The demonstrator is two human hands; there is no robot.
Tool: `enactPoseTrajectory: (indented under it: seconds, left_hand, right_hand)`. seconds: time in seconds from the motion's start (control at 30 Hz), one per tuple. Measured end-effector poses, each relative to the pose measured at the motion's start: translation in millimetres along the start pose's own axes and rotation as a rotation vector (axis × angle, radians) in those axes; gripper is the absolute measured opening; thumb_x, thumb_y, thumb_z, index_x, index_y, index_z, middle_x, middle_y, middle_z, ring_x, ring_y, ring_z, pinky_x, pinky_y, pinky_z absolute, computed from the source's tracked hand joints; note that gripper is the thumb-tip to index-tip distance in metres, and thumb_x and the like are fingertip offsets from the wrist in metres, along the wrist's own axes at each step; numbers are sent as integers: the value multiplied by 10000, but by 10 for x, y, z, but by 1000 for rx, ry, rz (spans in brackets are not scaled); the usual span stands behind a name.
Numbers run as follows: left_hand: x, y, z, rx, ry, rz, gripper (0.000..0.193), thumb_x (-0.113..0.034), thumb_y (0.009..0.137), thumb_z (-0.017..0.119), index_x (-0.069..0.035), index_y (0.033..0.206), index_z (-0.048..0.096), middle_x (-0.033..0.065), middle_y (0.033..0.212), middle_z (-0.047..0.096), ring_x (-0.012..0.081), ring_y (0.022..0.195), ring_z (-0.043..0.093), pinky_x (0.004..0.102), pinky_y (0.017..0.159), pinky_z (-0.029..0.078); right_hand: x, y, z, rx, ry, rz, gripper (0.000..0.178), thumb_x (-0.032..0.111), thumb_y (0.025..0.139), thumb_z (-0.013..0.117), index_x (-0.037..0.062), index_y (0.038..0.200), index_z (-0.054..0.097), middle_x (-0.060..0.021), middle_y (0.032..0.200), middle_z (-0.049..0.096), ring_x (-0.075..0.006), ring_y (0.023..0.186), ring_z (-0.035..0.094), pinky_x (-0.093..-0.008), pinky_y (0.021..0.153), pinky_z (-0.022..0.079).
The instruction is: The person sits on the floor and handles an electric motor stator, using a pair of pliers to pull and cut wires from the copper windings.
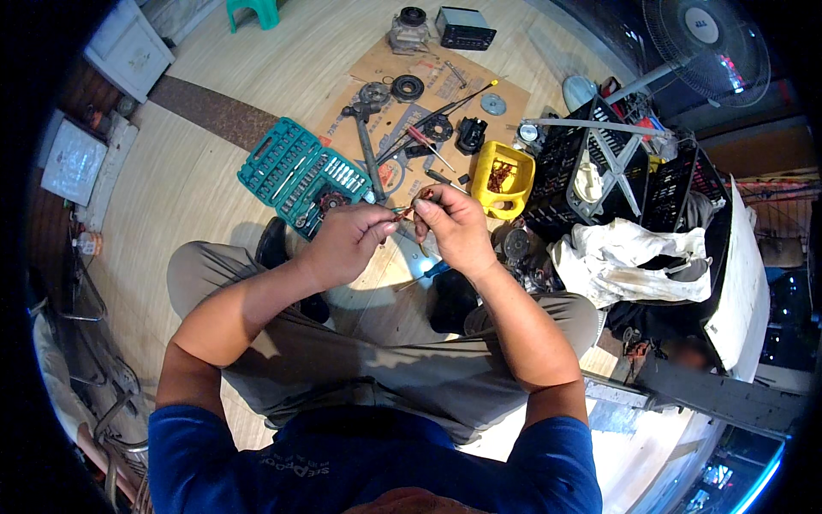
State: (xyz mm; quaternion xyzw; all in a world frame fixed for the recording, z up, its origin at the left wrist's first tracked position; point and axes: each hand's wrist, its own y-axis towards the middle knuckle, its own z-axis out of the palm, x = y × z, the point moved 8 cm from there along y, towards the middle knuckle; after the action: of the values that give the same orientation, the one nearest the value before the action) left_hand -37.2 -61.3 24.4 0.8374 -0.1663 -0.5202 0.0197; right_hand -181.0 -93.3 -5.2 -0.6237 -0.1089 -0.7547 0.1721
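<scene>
Small reddish-brown part: sits between left hand and right hand, pinched in nearly closed fingers of both, between socket set and yellow jug. Could slip to floor from slackened pinch or uneven pull.

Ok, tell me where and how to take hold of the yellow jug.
Probably best by the handle, coming from the near side with the right hand, the closer one. The jug's handle faces the person; its top is wide open with brown bits inside, so keep it level.
</scene>
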Motion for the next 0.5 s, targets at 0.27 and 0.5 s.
enactPoseTrajectory:
  seconds: [0.27,0.5]
  left_hand:
    - [113,-51,194,300,-442,-367,156,-117,953,554,15,911,626,13,658,540,87,539,486,249,490,389]
    - [306,-139,389,294,-973,-539,175,-147,979,526,8,959,603,2,664,467,72,506,386,224,445,303]
  right_hand:
    - [26,-31,-4,38,60,-16,100,67,938,591,-28,969,604,-24,749,598,-83,620,548,-233,577,472]
    - [-61,8,-40,60,143,-24,157,126,954,583,-26,980,608,-38,751,606,-105,627,563,-253,570,486]
